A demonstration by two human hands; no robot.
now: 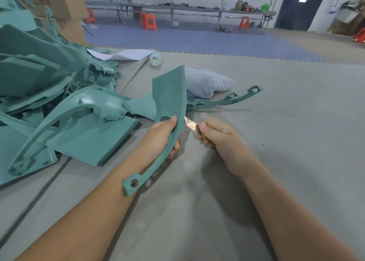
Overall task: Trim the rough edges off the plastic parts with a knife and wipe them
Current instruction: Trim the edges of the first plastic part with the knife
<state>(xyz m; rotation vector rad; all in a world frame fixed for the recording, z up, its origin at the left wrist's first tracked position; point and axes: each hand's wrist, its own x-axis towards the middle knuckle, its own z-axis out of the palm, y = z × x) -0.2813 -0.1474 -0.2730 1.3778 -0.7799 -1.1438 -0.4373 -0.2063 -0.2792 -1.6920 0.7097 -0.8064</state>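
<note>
My left hand point(162, 136) grips a teal plastic part point(169, 94) at its narrow middle, thumb on top near a round hole. The part stands upright, its wide flat end up and its thin curved arm with a holed tab pointing down toward me. My right hand point(215, 134) holds a small knife point(190, 123), whose silver blade points left and touches the part's right edge. A grey cloth point(205, 82) lies bunched on the mat behind the part.
A big heap of teal plastic parts point(45, 87) fills the left side. Another thin teal part point(227, 100) lies in front of the cloth. A clear roll of tape point(155, 59) and white paper point(126, 55) lie farther back. Cardboard boxes point(59, 6) stand at far left.
</note>
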